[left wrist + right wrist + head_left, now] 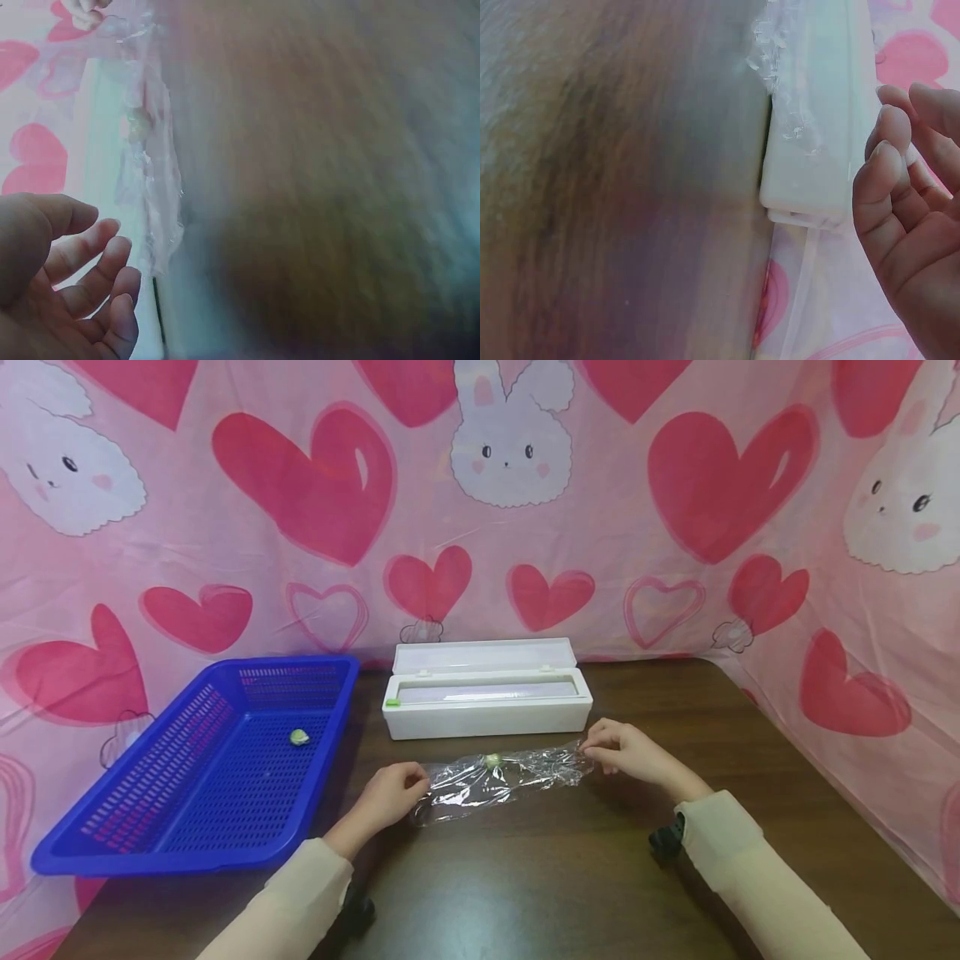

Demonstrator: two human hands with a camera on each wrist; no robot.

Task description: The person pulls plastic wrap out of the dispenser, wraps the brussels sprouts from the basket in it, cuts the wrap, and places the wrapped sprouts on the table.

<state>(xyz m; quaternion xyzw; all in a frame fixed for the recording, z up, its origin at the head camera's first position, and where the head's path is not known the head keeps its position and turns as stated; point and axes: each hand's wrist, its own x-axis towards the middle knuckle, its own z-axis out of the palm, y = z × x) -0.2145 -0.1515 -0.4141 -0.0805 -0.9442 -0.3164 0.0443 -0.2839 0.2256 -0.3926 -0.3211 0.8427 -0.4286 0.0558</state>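
Roughly midway between the two hands, a small pale-green vegetable (492, 761) sits near the far edge of a strip of clear plastic film (472, 790), apart from all fingertips. At the strip's left end, the left hand (392, 789) has its fingers loosely bent, thumb close to forefinger; at the other end, the right hand (628, 750) curls its fingers likewise. Whether either actually pinches the film, I cannot tell. Just beyond stands a white dispenser box (487, 722), lid raised; leftward, a blue plastic basket (168, 857) holds another green piece (299, 737).
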